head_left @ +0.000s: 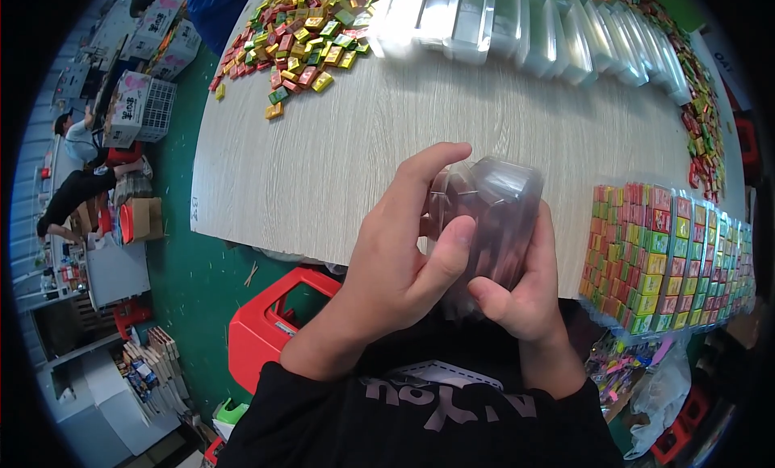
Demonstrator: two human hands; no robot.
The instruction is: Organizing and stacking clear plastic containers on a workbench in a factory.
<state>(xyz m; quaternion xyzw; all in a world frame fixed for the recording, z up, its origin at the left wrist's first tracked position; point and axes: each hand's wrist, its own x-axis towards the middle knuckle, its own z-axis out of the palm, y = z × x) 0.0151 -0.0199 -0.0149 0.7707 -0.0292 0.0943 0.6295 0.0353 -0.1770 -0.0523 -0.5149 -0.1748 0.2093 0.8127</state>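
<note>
Above the table's near edge I hold a clear plastic box (510,200) upright between my two hands. My left hand (397,246) grips its left side, index finger reaching over the top and thumb against the near face. My right hand (529,297) is wrapped around the right side, its thumb on the lower part. Transparent flaps show at the box's upper end. No small pieces can be made out inside it, though the fingers and reflections hide part.
Small colourful wrapped blocks (303,48) lie piled at the far left, and more at the far right (702,137). A row of clear boxes (508,28) spans the table's far side. Filled clear packs (670,258) stand at right. A red stool (262,331) is at lower left. People work beyond.
</note>
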